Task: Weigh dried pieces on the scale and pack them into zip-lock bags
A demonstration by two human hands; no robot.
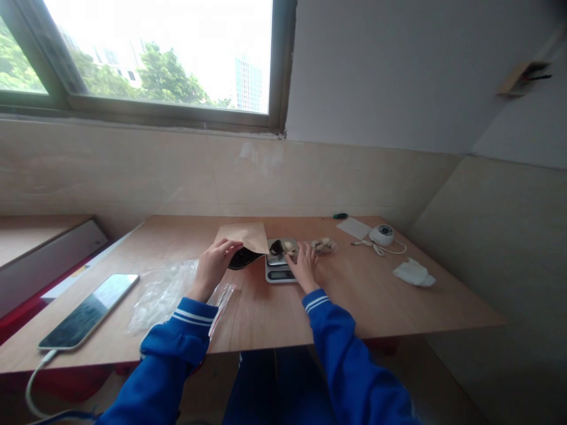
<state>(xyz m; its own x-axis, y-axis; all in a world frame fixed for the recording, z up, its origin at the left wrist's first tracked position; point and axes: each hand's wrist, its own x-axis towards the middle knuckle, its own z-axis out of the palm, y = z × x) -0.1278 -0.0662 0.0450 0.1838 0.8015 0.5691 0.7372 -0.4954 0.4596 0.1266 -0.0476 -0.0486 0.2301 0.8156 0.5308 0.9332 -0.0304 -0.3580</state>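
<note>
My left hand point(216, 263) grips the edge of a brown paper bag point(245, 235), fingers on top. A dark opening or dark contents show below the paper; I cannot tell which. Beside the bag stands a small digital kitchen scale point(280, 277) with a grey display. On its plate lie a black piece point(277, 247) and pale pieces point(289, 246) that look dried. My right hand point(304, 264) is at the scale's right side, thumb and fingers apart, the thumb close to the pale pieces. Just past its fingers lies a clear bag of similar pale pieces point(325, 244).
Clear plastic bags point(163, 295) lie left of my left forearm, near a charging phone point(91, 313). To the right are a white dome camera point(381, 235) with its cable, a white card point(353, 228), a crumpled tissue point(414, 273) and a green-handled screwdriver point(340, 216).
</note>
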